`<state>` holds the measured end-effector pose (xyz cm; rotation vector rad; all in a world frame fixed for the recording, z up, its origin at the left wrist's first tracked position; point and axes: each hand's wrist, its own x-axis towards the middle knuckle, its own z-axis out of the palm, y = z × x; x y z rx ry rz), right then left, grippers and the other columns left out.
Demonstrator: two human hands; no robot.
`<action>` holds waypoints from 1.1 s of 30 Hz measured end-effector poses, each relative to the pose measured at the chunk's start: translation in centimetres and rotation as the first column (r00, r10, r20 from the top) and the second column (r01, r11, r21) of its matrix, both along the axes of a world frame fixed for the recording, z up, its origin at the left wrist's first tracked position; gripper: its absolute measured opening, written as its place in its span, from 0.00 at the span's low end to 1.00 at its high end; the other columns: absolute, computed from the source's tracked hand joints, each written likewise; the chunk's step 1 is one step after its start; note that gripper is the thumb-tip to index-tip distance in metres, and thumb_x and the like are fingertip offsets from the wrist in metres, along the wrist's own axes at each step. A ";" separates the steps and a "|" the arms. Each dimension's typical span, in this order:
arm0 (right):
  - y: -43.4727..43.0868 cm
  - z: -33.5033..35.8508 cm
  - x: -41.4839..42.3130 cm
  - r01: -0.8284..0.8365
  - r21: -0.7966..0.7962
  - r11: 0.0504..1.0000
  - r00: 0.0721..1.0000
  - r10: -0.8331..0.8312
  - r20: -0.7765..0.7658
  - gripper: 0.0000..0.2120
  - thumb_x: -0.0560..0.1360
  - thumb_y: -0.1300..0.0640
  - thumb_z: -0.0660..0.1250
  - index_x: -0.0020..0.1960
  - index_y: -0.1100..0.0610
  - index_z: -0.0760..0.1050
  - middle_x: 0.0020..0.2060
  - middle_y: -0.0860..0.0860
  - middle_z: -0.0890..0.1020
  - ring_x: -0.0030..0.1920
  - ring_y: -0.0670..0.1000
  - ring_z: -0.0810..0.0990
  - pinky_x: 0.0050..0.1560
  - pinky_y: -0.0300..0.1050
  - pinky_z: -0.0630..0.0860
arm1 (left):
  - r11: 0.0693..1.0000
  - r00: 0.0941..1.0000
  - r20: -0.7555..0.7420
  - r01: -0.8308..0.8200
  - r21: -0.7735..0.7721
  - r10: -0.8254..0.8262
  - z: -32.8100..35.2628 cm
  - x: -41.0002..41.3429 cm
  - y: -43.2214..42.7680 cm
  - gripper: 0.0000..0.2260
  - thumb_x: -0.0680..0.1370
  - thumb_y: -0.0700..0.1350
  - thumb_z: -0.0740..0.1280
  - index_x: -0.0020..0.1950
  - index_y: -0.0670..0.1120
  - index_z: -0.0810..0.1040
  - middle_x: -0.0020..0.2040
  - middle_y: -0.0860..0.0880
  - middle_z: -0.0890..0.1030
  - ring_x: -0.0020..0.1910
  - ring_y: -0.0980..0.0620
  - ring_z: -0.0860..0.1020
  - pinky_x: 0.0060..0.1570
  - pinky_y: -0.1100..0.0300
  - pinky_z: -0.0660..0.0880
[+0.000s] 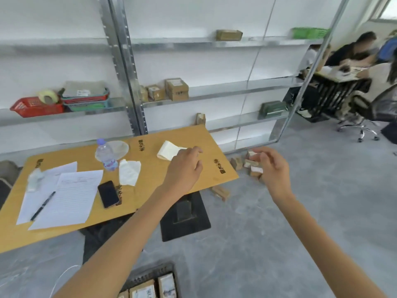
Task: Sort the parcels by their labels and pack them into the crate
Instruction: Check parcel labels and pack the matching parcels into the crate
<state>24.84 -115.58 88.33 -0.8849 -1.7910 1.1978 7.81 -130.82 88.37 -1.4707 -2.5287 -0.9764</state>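
Observation:
A dark crate sits on the floor at the bottom edge with several labelled parcels packed in it. A pile of small brown parcels lies on the floor past the table's right end. My right hand hovers in front of that pile, fingers loosely curled, nothing plainly in its grip. My left hand hangs over the table's right part, just beside a roll of labels, fingers relaxed and holding nothing.
The wooden table carries papers, a pen, a phone and a water bottle. Metal shelves behind hold more parcels, red and green baskets and tape. One parcel lies under the table edge. People sit at a desk far right.

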 end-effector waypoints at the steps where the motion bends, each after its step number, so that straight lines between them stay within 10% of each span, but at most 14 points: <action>1: 2.2 -0.1 1.7 0.015 0.003 1.000 1.000 -0.015 -0.010 0.13 0.80 0.63 0.56 0.48 0.52 0.78 0.41 0.50 0.84 0.44 0.46 0.80 0.45 0.38 0.73 | 1.000 1.000 0.009 0.000 -0.004 0.000 -0.2 1.3 2.2 0.14 0.79 0.44 0.60 0.65 0.49 0.71 0.58 0.49 0.77 0.60 0.51 0.73 0.55 0.55 0.72; 6: 11.4 -1.3 7.9 0.072 -0.097 0.993 0.997 -0.072 -0.001 0.12 0.79 0.67 0.55 0.52 0.63 0.77 0.42 0.56 0.83 0.38 0.36 0.79 0.37 0.22 0.69 | 0.998 0.998 0.060 -0.016 -0.065 0.020 -1.4 5.7 11.5 0.14 0.80 0.45 0.59 0.65 0.49 0.70 0.59 0.49 0.76 0.59 0.51 0.73 0.58 0.54 0.71; 12: 18.7 -3.9 9.8 0.090 -0.203 0.975 0.995 -0.080 0.059 0.12 0.79 0.65 0.55 0.50 0.58 0.77 0.43 0.58 0.83 0.46 0.52 0.81 0.49 0.40 0.71 | 0.997 0.998 0.063 -0.005 -0.080 0.010 -2.2 6.9 19.2 0.14 0.79 0.44 0.59 0.65 0.49 0.71 0.60 0.48 0.76 0.59 0.50 0.73 0.54 0.57 0.70; 17: 24.1 -5.9 8.1 0.081 -0.269 0.960 0.996 -0.064 0.069 0.12 0.78 0.65 0.56 0.48 0.56 0.77 0.41 0.56 0.83 0.43 0.49 0.81 0.40 0.29 0.71 | 0.994 0.995 0.092 -0.020 -0.106 0.030 -3.3 4.8 24.1 0.14 0.80 0.45 0.59 0.65 0.50 0.70 0.61 0.48 0.75 0.57 0.50 0.74 0.54 0.55 0.72; 33: 44.2 -10.2 -3.9 0.079 -0.453 0.888 0.978 0.019 0.209 0.12 0.78 0.65 0.55 0.51 0.59 0.77 0.37 0.53 0.83 0.40 0.46 0.80 0.43 0.38 0.70 | 0.978 0.978 0.204 0.012 -0.207 0.032 -9.5 -7.0 45.1 0.13 0.80 0.44 0.59 0.64 0.47 0.71 0.57 0.46 0.77 0.58 0.48 0.73 0.53 0.54 0.72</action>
